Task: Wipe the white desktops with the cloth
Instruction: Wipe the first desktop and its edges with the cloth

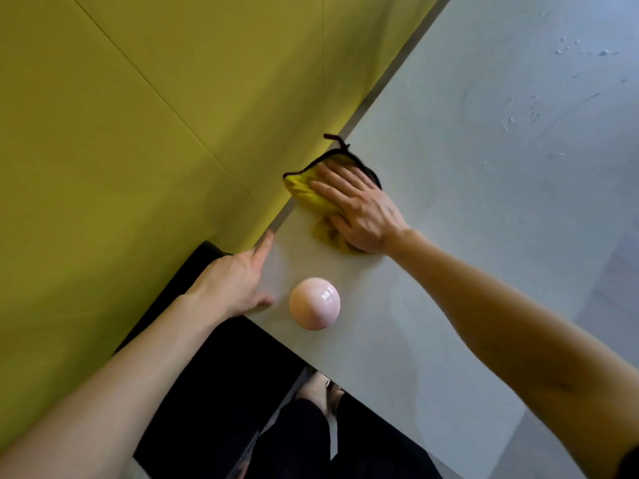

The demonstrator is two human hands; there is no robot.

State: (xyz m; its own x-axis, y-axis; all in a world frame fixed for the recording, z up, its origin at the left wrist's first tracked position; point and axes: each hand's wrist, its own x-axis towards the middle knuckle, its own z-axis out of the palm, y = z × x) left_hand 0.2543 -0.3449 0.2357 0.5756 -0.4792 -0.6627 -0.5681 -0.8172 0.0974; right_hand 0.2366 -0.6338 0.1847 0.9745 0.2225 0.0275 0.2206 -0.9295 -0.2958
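A yellow cloth (304, 190) with a dark edge lies bunched on the white desktop (466, 174), close to the desk's edge by the green partition. My right hand (359, 209) lies flat on the cloth with straight, spread fingers pressing it down. My left hand (235, 281) rests at the desk's near corner, its index finger stretched along the edge and its thumb on the surface. Part of the cloth is hidden under my right palm.
A glossy pink ball-shaped object (314, 303) sits on the desktop near the corner, just right of my left hand. The yellow-green partition (138, 115) rises along the desk's left edge. Wet streaks and droplets (532, 112) mark the desktop at the far right. Dark trousers (311, 440) show below.
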